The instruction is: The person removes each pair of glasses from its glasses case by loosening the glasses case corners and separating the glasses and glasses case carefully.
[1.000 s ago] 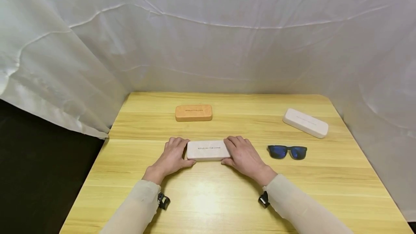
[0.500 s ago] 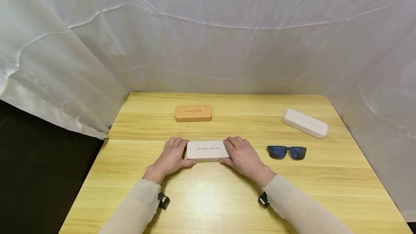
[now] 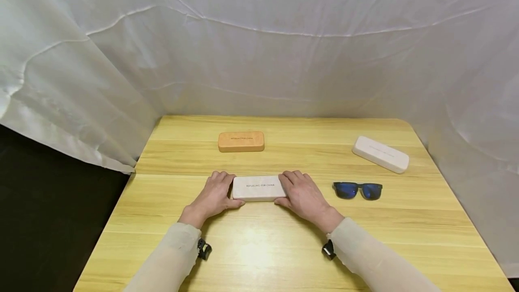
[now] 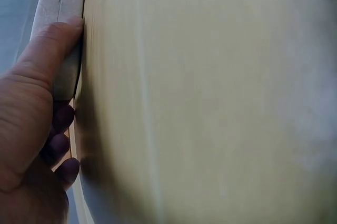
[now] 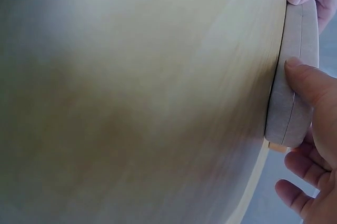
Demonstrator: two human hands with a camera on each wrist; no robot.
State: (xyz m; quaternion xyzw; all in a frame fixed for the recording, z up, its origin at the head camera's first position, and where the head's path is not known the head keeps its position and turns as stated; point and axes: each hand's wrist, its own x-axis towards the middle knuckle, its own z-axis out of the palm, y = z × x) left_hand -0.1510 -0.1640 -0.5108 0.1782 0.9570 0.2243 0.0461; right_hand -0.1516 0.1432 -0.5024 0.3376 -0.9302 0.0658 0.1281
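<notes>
While your two hands clasp the ends of the pale glasses case, almost nothing has changed over the last second: the case lies closed in the same spot at the middle of the desk, and your hands sit where they were, apart from the slightest settling. Your left hand has its grip on the left end, fingers curled over the far edge and the thumb pressed along the near side, close to the seam between lid and base. Your right hand mirrors it on the right end, its thumb laid against the same side and the fingers wrapped behind. The wrist views show the seam shut, with no gap between the two halves.

That stillness suggests, as a judgement only, that you are bracing the case rather than moving it; the lid is not yet raised. The blue-lensed sunglasses lie just to the right of your right hand, apart from it and untouched. The orange case rests further back on the desk, and the white case sits angled near the far right corner; both are closed and unmoved.
</notes>
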